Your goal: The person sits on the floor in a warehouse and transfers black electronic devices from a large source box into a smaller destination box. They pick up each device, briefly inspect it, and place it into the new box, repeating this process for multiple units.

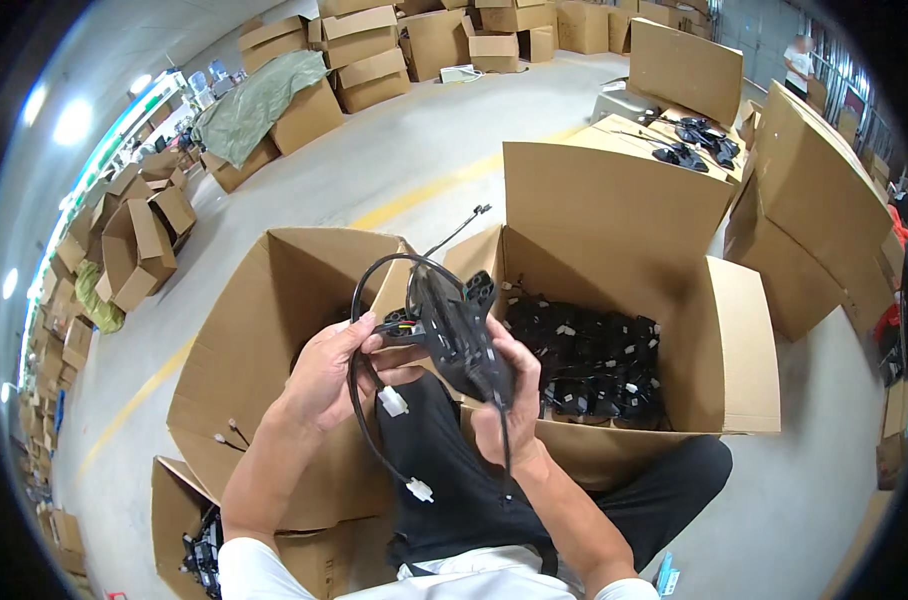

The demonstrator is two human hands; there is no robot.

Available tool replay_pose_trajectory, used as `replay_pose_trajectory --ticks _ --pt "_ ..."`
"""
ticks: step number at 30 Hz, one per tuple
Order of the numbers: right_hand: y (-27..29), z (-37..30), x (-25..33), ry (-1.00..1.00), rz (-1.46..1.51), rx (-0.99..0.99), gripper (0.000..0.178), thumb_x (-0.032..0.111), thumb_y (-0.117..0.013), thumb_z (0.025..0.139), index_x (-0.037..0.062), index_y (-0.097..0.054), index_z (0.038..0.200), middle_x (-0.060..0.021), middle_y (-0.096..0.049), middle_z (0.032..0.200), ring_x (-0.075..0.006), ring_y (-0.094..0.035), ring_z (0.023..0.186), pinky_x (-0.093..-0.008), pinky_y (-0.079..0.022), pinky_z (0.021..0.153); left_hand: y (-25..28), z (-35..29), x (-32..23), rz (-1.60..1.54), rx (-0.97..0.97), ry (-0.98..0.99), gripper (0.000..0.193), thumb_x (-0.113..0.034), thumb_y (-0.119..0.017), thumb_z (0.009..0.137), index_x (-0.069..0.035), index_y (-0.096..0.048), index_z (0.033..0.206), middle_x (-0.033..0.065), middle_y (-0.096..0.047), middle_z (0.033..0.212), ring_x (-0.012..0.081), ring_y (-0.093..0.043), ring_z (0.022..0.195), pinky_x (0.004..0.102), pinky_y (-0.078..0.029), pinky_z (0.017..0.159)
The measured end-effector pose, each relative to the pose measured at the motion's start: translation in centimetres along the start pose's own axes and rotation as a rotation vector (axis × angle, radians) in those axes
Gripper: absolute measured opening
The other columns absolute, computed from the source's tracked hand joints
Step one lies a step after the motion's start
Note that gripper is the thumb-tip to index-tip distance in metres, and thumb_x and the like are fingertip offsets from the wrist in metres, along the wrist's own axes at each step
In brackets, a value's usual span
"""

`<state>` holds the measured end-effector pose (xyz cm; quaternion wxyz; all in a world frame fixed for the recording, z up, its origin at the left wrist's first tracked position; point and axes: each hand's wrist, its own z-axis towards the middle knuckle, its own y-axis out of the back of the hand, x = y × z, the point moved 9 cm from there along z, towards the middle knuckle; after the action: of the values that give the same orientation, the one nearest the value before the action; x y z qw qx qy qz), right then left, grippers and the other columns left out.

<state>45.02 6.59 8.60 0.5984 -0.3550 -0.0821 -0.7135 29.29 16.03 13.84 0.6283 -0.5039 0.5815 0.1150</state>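
Between my hands, above my lap, is a black plastic part with cables (464, 340), its outline slightly blurred. My right hand (509, 390) wraps round its right side and underside. The fingers of my left hand (336, 365) pinch a black cable at its left, close to a bundle of thin coloured wires. That cable loops upward over the part, and two white connectors (419, 490) hang from cable ends below my left hand. Another thin cable end sticks up toward the far side. What exactly the part is cannot be made out.
An open cardboard box (749, 350) at right holds rows of black cabled parts (594, 350). Another open box (239, 340) stands at left, and a smaller one (169, 520) sits lower left. More black parts (679, 155) lie on a carton behind. A person (798, 65) stands far right.
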Motion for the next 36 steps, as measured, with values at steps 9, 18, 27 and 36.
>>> replay_pose_trajectory --ticks 9,18,27,36 --pt "2.5 2.1 1.4 -0.256 -0.368 -0.317 0.074 0.010 -0.086 0.078 -0.0055 -0.042 0.137 -0.0178 -0.063 0.117 -0.0216 -0.066 0.102 -0.0352 -0.056 0.089 0.4 3.6 -2.2 0.303 -0.046 -0.007 0.031 -0.027 -0.048 0.109 0.001 -0.059 0.104 0.0156 -0.068 0.108 0.0331 -0.068 0.113 0.0472 -0.058 0.098" --pt "9.9 -3.2 -1.5 -0.679 0.170 -0.444 0.045 0.014 -0.073 0.090 -0.0010 -0.056 0.128 -0.0048 -0.064 0.113 -0.0123 -0.059 0.102 -0.0297 -0.049 0.094 -1.9 -1.0 -1.8 1.162 -0.373 -0.628 0.036 -0.029 -0.049 0.109 0.001 -0.068 0.106 0.0114 -0.072 0.103 0.0201 -0.067 0.100 0.0359 -0.050 0.099" --pt "10.6 -4.0 4.3 -0.382 -0.523 -0.114 0.063 0.028 -0.078 0.091 -0.0066 -0.051 0.136 -0.0126 -0.067 0.115 -0.0192 -0.064 0.103 -0.0325 -0.051 0.094 0.4 1.0 19.3 -0.226 -0.341 0.097 0.042 -0.046 -0.057 0.103 -0.006 -0.065 0.113 0.0095 -0.073 0.104 0.0217 -0.072 0.094 0.0372 -0.058 0.089" --pt "12.6 -6.9 1.7 -0.793 -0.227 -0.140 0.049 0.020 -0.082 0.088 -0.0030 -0.059 0.124 -0.0063 -0.069 0.108 -0.0124 -0.064 0.096 -0.0280 -0.053 0.087 -1.3 -0.3 18.5 0.228 -0.186 -0.104 0.065 -0.044 -0.092 0.077 0.001 -0.064 0.114 0.0075 -0.070 0.105 0.0149 -0.066 0.095 0.0303 -0.053 0.088"
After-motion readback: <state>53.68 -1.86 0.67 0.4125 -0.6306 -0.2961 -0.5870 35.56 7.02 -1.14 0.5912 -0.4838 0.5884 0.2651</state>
